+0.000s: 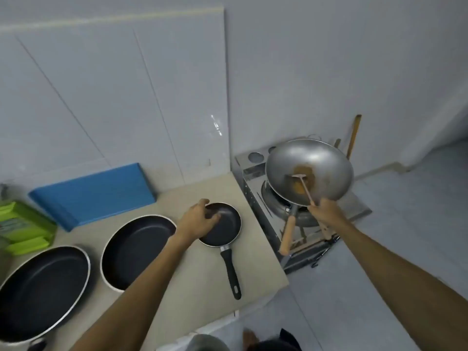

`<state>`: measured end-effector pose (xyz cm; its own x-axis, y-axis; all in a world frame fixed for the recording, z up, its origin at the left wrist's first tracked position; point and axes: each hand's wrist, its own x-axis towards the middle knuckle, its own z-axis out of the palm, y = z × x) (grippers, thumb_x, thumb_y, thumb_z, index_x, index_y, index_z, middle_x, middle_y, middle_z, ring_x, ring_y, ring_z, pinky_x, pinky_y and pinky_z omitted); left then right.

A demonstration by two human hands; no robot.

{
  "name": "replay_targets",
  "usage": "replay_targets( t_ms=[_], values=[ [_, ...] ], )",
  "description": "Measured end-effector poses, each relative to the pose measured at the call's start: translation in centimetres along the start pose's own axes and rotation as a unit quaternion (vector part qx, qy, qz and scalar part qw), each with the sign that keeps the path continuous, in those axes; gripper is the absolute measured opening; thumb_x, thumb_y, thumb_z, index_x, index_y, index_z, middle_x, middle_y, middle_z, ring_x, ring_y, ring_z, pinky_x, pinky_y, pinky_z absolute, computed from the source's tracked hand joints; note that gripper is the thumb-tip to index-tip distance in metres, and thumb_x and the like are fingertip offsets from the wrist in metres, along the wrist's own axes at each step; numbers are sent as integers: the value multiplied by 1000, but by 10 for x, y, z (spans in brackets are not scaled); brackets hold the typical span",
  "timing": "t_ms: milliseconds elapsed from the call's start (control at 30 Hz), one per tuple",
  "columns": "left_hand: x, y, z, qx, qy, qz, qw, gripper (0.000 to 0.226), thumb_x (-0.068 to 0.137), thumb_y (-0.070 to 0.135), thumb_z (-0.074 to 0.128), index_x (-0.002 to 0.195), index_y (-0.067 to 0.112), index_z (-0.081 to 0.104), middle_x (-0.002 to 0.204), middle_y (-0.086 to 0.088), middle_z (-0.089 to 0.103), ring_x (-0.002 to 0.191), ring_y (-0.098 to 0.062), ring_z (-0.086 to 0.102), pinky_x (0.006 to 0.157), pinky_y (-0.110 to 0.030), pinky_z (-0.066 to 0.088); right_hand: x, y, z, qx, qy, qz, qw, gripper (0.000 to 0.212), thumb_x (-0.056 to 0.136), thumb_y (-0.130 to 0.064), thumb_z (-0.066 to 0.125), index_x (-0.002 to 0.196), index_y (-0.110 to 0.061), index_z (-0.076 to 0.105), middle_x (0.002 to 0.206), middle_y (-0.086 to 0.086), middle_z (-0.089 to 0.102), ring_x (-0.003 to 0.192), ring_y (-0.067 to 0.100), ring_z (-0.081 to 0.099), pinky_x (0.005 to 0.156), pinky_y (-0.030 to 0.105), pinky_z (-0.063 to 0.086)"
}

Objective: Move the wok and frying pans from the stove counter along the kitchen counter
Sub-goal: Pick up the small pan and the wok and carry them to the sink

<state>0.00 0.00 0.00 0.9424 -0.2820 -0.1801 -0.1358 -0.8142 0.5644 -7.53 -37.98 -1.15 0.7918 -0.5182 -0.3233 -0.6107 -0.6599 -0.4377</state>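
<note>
Right now left hand (pixel 200 219) grip closed on the small frying pan (pixel 222 225) rim, pan flat on the surface (pixel 202 269). Right hand (pixel 326 212) grip clamped at the tilted wok (pixel 309 171) edge, spatula (pixel 302 184) loose beyond it. Risk: spatula slides out; wok drops onto stove (pixel 273 219) below.

**Kitchen surroundings: walls, counter, floor**

Pale grey-white wall panels (pixel 101 97) with thin seams back a beige counter (pixel 202 274). Plain wall (pixel 329 72) continues right. Grey tiled floor (pixel 417 224) lies below. Blue board (pixel 96 191) leans against the panels. Lighting dim, even.
</note>
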Motion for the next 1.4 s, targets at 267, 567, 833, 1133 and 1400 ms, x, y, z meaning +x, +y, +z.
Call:
replay_targets(
  t_ms=[267, 567, 833, 1133, 1400],
  values=[
    [-11, -34, 61, -40, -80, -64, 994, 63, 91, 44, 66, 142, 11, 49, 123, -9, 71, 113, -28, 65, 90, -34, 48, 14, 22, 38, -14, -35, 83, 996, 51, 99, -27, 60, 136, 6, 46, 129, 30, 59, 117, 45, 59, 93, 52, 51],
    [9, -7, 83, -100, -74, -32, 992, 53, 93, 38, 66, 138, 13, 54, 120, -6, 72, 109, -22, 68, 86, -28, 48, 8, 16, 46, 18, -41, 88, 995, 24, 95, -24, 60, 94, -2, 68, 87, 14, 66, 93, 37, 67, 69, 34, 44],
    [16, 65, 137, -152, -207, 21, 966, 56, 95, 40, 63, 144, 17, 47, 122, -5, 69, 102, -21, 67, 87, -36, 56, -17, 2, 68, 128, -40, 29, 991, 36, 94, -43, 64, 90, -8, 69, 79, 3, 69, 73, 19, 66, 61, 25, 43],
    [10, 105, 180, -205, -284, -19, 936, 33, 99, 31, 58, 127, 15, 53, 109, -7, 63, 101, -31, 63, 86, -46, 53, -10, 13, 91, 173, -42, 27, 984, 38, 85, -38, 77, 110, -12, 66, 91, -2, 67, 77, 13, 65, 60, 18, 47],
    [7, 107, 188, -193, -265, 12, 945, 42, 103, 37, 52, 134, 10, 56, 116, -9, 68, 101, -26, 64, 88, -43, 55, 5, 18, 95, 339, -89, 151, 924, 52, 90, -62, 60, 101, -12, 67, 87, 0, 70, 84, 17, 69, 65, 27, 54]
  ],
)
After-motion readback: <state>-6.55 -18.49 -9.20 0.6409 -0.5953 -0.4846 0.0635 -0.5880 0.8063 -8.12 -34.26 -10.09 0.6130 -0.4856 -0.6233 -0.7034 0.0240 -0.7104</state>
